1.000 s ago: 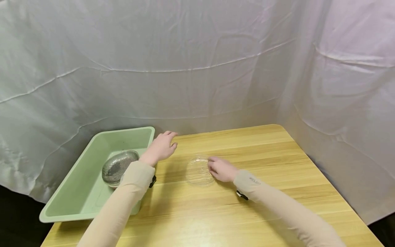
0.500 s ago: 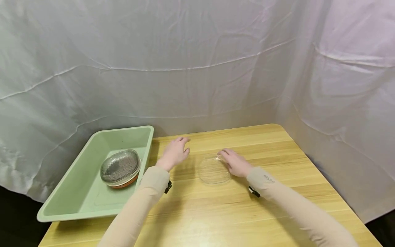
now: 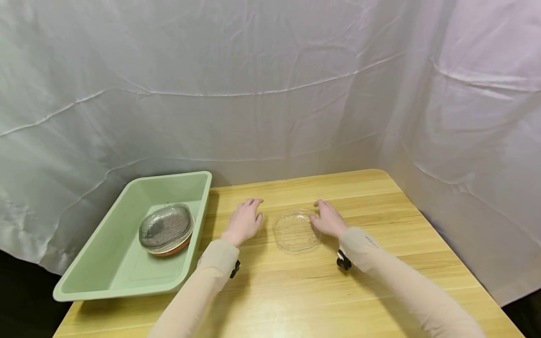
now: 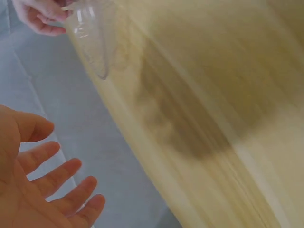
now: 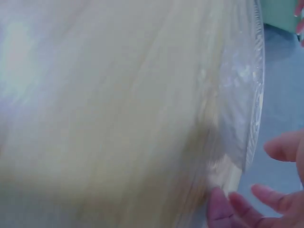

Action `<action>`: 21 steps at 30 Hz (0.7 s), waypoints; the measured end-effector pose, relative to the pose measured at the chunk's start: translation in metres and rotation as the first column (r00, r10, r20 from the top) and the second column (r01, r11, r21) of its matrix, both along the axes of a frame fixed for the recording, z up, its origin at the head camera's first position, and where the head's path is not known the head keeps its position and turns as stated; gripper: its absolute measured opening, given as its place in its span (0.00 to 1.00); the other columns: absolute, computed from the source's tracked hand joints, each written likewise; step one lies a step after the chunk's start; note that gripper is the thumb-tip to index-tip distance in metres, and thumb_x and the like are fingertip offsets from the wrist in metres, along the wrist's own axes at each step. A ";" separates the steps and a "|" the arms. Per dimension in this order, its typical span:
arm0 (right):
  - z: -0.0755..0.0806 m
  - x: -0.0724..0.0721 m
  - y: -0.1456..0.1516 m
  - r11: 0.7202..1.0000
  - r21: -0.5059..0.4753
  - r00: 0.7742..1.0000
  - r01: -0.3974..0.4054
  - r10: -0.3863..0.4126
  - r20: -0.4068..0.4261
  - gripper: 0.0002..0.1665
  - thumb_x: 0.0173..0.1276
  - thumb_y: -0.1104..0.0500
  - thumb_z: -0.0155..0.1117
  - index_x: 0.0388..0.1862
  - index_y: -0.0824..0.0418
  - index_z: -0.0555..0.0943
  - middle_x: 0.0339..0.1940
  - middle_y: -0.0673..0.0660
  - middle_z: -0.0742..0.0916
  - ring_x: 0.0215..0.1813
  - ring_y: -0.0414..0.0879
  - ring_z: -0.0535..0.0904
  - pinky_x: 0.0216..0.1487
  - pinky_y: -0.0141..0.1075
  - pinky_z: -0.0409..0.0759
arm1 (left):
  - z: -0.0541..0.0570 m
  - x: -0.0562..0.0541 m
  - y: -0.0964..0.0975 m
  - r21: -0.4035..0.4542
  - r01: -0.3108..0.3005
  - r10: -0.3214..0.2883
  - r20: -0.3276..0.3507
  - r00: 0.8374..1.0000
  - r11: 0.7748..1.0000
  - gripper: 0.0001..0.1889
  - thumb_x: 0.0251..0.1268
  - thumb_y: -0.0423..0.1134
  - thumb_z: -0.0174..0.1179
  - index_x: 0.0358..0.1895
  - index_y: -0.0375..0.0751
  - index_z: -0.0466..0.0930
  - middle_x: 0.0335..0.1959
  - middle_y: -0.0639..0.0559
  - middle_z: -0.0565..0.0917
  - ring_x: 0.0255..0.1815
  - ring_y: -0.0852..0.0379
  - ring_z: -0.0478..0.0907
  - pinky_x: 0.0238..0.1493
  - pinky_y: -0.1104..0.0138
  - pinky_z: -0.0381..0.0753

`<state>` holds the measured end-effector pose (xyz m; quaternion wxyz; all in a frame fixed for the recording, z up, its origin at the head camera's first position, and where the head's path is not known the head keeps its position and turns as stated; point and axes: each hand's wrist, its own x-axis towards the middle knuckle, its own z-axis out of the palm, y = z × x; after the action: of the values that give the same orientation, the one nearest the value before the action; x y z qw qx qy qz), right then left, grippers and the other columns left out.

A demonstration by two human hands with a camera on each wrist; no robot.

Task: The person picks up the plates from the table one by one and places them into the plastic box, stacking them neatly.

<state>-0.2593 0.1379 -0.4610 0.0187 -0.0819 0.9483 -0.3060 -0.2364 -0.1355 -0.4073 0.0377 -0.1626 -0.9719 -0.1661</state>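
A clear plastic lid (image 3: 297,231), rounded and see-through, lies on the wooden table in the head view. My right hand (image 3: 328,218) is right at its right edge, thumb and fingers spread apart. The right wrist view shows the lid (image 5: 240,85) edge-on, just past the thumb (image 5: 282,146). To the left of the lid, my left hand (image 3: 244,220) hovers over the table holding nothing. Its fingers (image 4: 57,178) are spread and relaxed in the left wrist view, with the lid (image 4: 92,35) farther off by my other hand.
A green plastic tub (image 3: 97,270) stands on the left of the table, slightly past its left edge. In it lies a rounded container (image 3: 166,228) with a clear cover and an orange-red underside. Grey cloth (image 3: 270,131) hangs behind the table (image 3: 296,305) and on its right.
My left hand has moved right, away from the tub and towards the lid. The lid has shifted right with my right hand, whose fingers have since spread off its edge.
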 end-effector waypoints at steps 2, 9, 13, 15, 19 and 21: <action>0.001 0.000 -0.002 1.000 0.007 0.999 0.018 -0.018 0.034 0.31 0.74 0.52 0.56 0.68 0.69 0.69 0.64 0.69 0.79 0.62 0.63 0.78 0.63 0.58 0.79 | -0.005 0.000 0.000 -0.018 0.008 -0.009 -0.014 1.000 1.000 0.23 0.78 0.41 0.50 0.72 0.40 0.69 0.71 0.40 0.74 0.69 0.35 0.73 0.69 0.45 0.75; 0.001 0.000 -0.009 0.996 0.070 0.989 0.049 -0.058 0.134 0.28 0.73 0.45 0.59 0.56 0.67 0.76 0.55 0.66 0.85 0.54 0.59 0.82 0.57 0.54 0.82 | -0.021 -0.002 -0.001 -0.050 0.022 -0.023 -0.025 0.999 0.998 0.23 0.77 0.41 0.51 0.72 0.41 0.69 0.70 0.41 0.75 0.69 0.37 0.72 0.71 0.47 0.74; -0.002 -0.002 -0.011 0.992 0.112 0.988 0.051 -0.067 0.141 0.24 0.73 0.44 0.59 0.48 0.65 0.79 0.47 0.61 0.86 0.46 0.53 0.82 0.48 0.47 0.83 | -0.023 -0.002 0.000 -0.039 0.016 -0.017 -0.008 1.000 0.999 0.24 0.78 0.41 0.51 0.73 0.42 0.69 0.71 0.42 0.74 0.70 0.36 0.72 0.71 0.45 0.74; -0.002 -0.003 -0.011 0.991 0.124 0.987 0.048 -0.066 0.147 0.21 0.74 0.44 0.59 0.41 0.62 0.80 0.38 0.58 0.85 0.38 0.50 0.79 0.39 0.42 0.80 | -0.023 -0.002 0.000 -0.035 0.013 -0.013 -0.003 1.000 0.999 0.24 0.77 0.41 0.51 0.72 0.41 0.69 0.71 0.42 0.74 0.70 0.36 0.72 0.70 0.45 0.74; -0.002 -0.005 -0.013 0.989 0.146 0.986 0.030 -0.053 0.157 0.21 0.75 0.45 0.59 0.25 0.57 0.74 0.23 0.53 0.75 0.25 0.45 0.68 0.26 0.35 0.67 | -0.024 -0.001 0.000 -0.039 0.010 -0.010 -0.001 1.000 0.999 0.23 0.78 0.41 0.51 0.72 0.41 0.69 0.70 0.42 0.74 0.69 0.37 0.73 0.71 0.47 0.73; -0.002 -0.005 -0.013 0.988 0.153 0.986 0.025 -0.050 0.159 0.21 0.76 0.47 0.58 0.24 0.56 0.72 0.23 0.52 0.75 0.23 0.43 0.65 0.25 0.33 0.64 | -0.025 -0.001 0.000 -0.035 0.011 -0.010 0.004 1.000 0.999 0.23 0.78 0.41 0.50 0.72 0.41 0.69 0.70 0.41 0.74 0.69 0.37 0.72 0.73 0.48 0.72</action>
<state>-0.2639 0.1248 -0.4629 0.0962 -0.0371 0.9654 -0.2393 -0.2375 -0.1355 -0.4325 0.0321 -0.1680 -0.9739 -0.1495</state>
